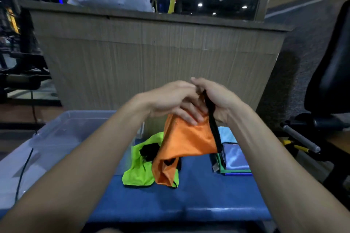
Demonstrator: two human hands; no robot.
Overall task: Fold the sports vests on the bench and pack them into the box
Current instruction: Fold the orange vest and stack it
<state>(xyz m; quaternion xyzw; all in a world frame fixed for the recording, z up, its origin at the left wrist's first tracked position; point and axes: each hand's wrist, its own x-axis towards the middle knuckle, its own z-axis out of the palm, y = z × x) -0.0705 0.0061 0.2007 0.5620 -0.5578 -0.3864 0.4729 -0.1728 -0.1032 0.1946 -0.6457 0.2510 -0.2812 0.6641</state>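
Orange vest [186, 143] hangs above the blue bench [198, 196], its lower end draping onto the lime-green vest [139, 170] lying there. Left hand [170, 100] pinches the fabric's top with fingers closed; right hand [217, 98] is clamped on the black trim (bunched tight). Clear plastic box [62, 132] sits at left, beside the bench.
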